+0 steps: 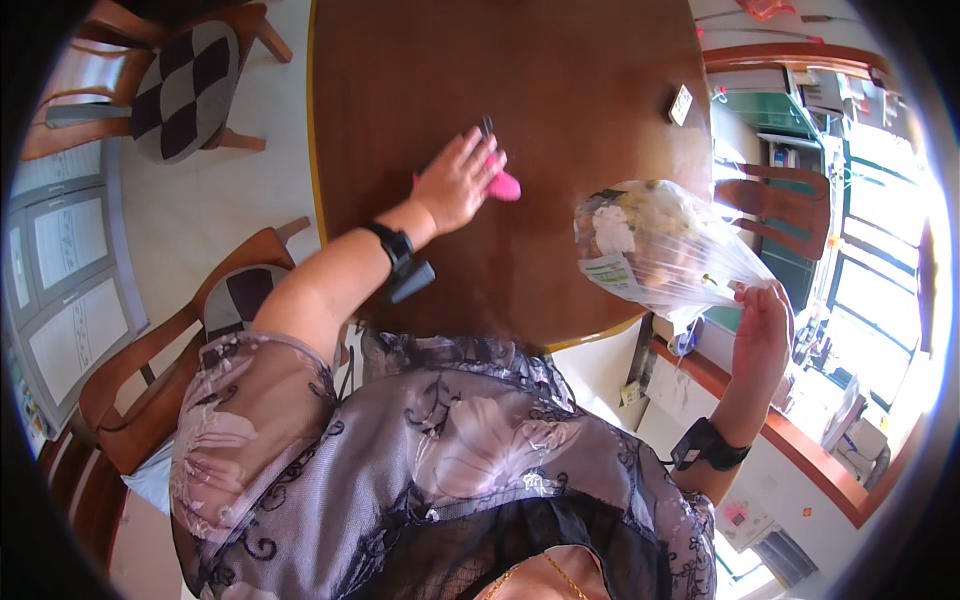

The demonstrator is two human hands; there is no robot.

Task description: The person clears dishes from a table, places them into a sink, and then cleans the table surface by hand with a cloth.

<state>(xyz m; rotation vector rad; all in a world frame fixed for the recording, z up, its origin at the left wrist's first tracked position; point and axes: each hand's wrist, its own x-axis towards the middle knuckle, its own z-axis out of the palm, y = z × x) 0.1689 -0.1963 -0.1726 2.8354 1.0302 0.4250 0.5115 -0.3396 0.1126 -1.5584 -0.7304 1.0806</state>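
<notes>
My left hand lies over the brown table with its fingers stretched out flat. Under it, a pink object pokes out on both sides; the hand covers most of it, so its kind is unclear. A thin dark piece shows just beyond the fingertips. My right hand is closed round the gathered neck of a thin clear plastic bag. The bag is bulging, with yellowish and pale contents that I cannot make out and a white-and-green label, and it reaches over the table's right edge.
The brown table has a small white card-like object at its right edge. A dark grey block is beside my left wrist. Chairs with checked seats stand at the left; another wooden chair stands at the right.
</notes>
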